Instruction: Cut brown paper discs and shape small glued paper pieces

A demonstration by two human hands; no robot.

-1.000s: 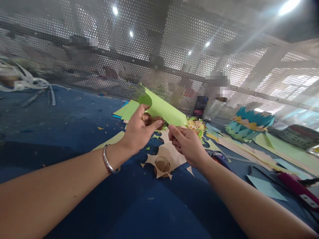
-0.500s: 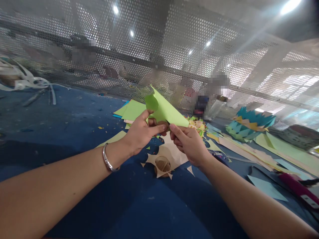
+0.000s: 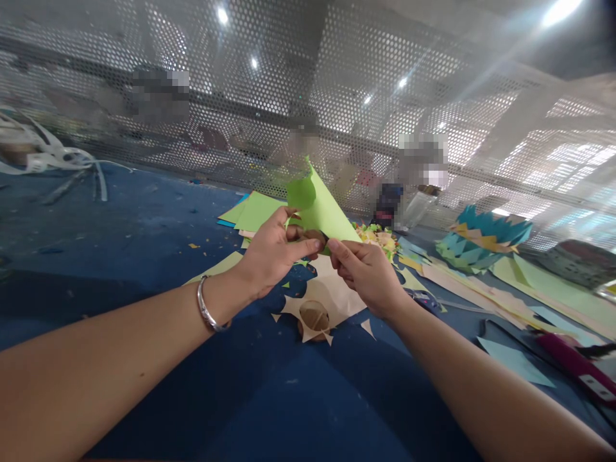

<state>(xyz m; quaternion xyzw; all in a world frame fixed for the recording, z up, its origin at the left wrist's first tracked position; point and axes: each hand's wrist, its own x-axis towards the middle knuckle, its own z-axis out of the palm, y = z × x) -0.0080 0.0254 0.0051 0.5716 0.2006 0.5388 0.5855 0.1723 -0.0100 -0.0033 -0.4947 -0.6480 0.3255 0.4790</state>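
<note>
A sheet of light green paper [image 3: 330, 208], curled over, stands up between my hands above the blue table. My left hand [image 3: 269, 253], with a silver bangle at the wrist, is closed on the paper together with a round brown disc [image 3: 314, 235]. Pinched in my right hand [image 3: 368, 273] is a thin dark tool [image 3: 325, 239]; most of it is hidden by the fingers, and its tip meets the disc's edge. Below lies a beige sheet [image 3: 337, 295] with scalloped cut edges, partly over another round brown piece [image 3: 315, 317].
Green sheets [image 3: 260, 208] lie stacked behind my left hand, colourful scraps [image 3: 380, 240] behind my right. A blue, yellow and green paper bowl [image 3: 481, 240], paper strips [image 3: 462, 289] and a magenta tool [image 3: 572, 362] are at right. White strips [image 3: 62, 154] lie far left, before a perforated screen [image 3: 269, 96].
The curled upper edge of the green paper has shifted to the right and slightly up. Both hands stay nearly in place, still gripping.
</note>
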